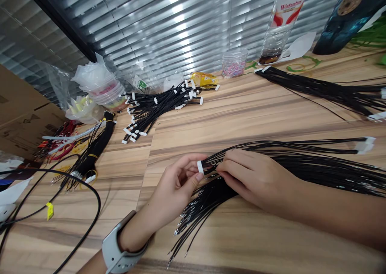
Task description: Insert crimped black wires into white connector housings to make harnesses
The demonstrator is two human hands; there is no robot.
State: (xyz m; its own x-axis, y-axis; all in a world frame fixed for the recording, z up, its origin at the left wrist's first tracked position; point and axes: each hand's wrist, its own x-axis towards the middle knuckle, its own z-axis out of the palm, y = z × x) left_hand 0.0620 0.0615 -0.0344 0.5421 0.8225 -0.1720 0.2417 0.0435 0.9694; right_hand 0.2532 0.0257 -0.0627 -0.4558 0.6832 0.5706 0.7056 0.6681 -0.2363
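Between the thumb and fingers of my left hand (183, 179) is a white connector housing (200, 167), with black wires running out of its right side. My right hand (251, 177) is closed just to the right, its fingertips pinched on black wire close to the housing; how many strands it grips is hidden. Those wires (283, 145) stretch right to another white connector (365, 145). Below both hands lies a thick bundle of loose black wires (208, 199) with bare metal terminals at its left ends. The bundle passes under my right hand and forearm.
A pile of short black cables with white connectors (163, 107) lies at the back. More cables (313, 89) lie back right, near a plastic bottle (277, 28) and a small clear tub (234, 64). Left are a tied wire bundle (101, 147), a looped black cable (98, 203) and cardboard boxes (27, 117).
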